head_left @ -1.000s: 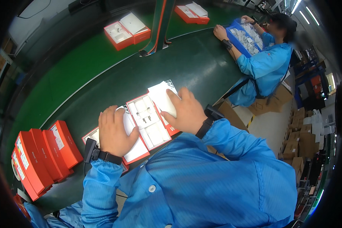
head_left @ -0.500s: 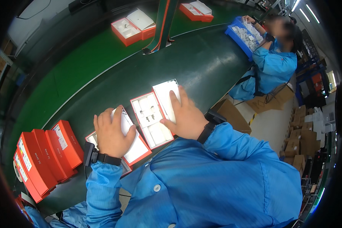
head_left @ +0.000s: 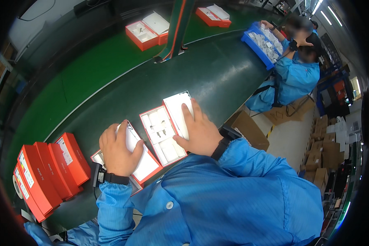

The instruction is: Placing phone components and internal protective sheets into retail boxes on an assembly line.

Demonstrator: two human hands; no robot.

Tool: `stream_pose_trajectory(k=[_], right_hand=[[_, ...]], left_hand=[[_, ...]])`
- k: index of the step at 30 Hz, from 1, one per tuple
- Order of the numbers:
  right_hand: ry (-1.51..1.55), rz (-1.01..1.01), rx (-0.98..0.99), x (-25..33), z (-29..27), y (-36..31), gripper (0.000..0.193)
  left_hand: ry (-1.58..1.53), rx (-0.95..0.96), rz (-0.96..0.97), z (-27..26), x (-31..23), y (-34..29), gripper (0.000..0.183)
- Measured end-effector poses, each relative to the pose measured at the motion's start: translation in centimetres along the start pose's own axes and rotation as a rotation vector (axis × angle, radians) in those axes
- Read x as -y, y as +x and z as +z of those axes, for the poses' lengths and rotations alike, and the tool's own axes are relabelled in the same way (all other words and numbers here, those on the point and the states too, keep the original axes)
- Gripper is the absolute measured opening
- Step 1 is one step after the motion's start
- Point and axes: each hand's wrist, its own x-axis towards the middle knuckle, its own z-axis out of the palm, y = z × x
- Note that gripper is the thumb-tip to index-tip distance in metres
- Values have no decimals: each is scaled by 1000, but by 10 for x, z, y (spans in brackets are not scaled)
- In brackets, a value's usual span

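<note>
My left hand [head_left: 119,153] lies with its fingers stretched across the white lid panel [head_left: 144,166] of an orange-red box on the dark green bench. Part of that box's tray shows beside the hand; the rest is hidden. Right of it is an open box [head_left: 162,129] with a white compartment insert and a small dark slot in the middle. Its white-lined lid [head_left: 177,107] is folded out to the right. There my right hand [head_left: 201,133] rests, fingers spread over the lid and thumb pointing toward the insert.
Several orange-red boxes [head_left: 49,172] stand in a row at left, by a tape roll [head_left: 17,186]. Two open boxes [head_left: 145,37] lie on the green conveyor [head_left: 82,78] behind a metal post [head_left: 174,33]. At right a co-worker [head_left: 293,76] reaches into a blue bin [head_left: 256,47] of small white packets.
My hands stay on the two lids and have hardly moved. The open boxes on the conveyor have shifted slightly to the right relative to the post. The view has tilted a little.
</note>
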Motion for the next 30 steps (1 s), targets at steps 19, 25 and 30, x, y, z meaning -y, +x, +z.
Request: stream_pose_trajectory(k=[19,25,30], right_hand=[[-19,-66,-137,6,8,54,83],[52,-214,-226,43,-13,156,78],[77,-241,-319,119,-31,273,77]], left_hand=[[-27,-50,3,-2,5,-5,70],[-51,-51,25,-2,8,-3,71],[-58,-88,27,-2,11,-5,71]])
